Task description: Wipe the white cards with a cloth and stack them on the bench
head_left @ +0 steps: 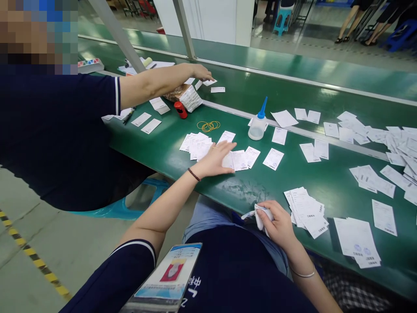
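My left hand (215,160) lies with its fingers spread over small printed paper slips (240,161) on the green table. It touches some of them, and its palm hides part of the group. Another pile of slips (196,144) sits just beyond its wrist. At the table's near edge, my right hand (278,224) is closed around a folded white item (263,215), soft-looking, with a loose end sticking out; its kind is unclear. To the right of that hand is a fanned stack of slips (306,211).
A blue-tipped squeeze bottle (257,126), yellow rubber bands (208,126) and a red stamp (180,110) stand or lie beyond my hands. On the left, a co-worker's arm (156,84) reaches across the table. Many loose slips (404,145) heap up at far right.
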A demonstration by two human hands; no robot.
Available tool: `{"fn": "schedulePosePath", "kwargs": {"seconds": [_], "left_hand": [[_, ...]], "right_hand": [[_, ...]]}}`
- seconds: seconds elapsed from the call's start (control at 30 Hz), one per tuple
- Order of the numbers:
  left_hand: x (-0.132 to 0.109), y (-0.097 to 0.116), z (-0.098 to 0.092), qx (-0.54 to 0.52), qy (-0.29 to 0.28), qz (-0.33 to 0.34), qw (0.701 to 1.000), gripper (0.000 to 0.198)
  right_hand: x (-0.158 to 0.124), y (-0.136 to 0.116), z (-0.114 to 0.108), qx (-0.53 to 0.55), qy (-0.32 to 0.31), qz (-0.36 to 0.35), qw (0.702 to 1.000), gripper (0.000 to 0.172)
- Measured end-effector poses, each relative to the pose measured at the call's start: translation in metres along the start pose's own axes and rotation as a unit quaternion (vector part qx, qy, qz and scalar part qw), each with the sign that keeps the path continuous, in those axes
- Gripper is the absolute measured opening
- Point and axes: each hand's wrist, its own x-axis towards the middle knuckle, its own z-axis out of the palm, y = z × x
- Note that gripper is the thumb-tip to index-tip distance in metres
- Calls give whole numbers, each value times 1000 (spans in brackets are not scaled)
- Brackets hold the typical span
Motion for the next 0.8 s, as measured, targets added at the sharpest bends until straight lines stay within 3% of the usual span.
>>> {"fn": "schedulePosePath", "kwargs": {"seconds": [0.1,0.2,0.33,0.4,0.47,0.57,0.6,0.63,0.7,0.8], "left_hand": [[13,20,17,2,-53,8,999,104],[20,25,24,-11,-57,-15,998,104],[23,22,23,-74,-2,-25,997,99],[21,23,19,-187,50,-35,980,100],[16,26,14,-387,101,-62,914,96],[5,35,7,-690,117,-90,709,82],[2,38,6,-748,110,-91,648,79],[-2,40,5,-785,107,-89,604,77],[-8,43,5,-812,111,-82,567,75],[-14,47,8,-805,122,-77,575,76]], "right_hand": [[0,-1,0,-3,1,-6,1000,12],[0,-1,0,-4,3,-11,1000,12],[-1,-1,1,-6,9,-12,1000,12],[-1,0,1,-6,9,-14,1000,11],[-2,1,2,-3,7,-17,1000,11],[-3,2,3,2,10,-22,1000,11],[-3,3,4,2,13,-25,1000,11],[-2,4,4,2,17,-28,999,11],[-2,5,5,1,20,-34,999,11],[-3,6,5,-1,14,-36,999,11]]}}
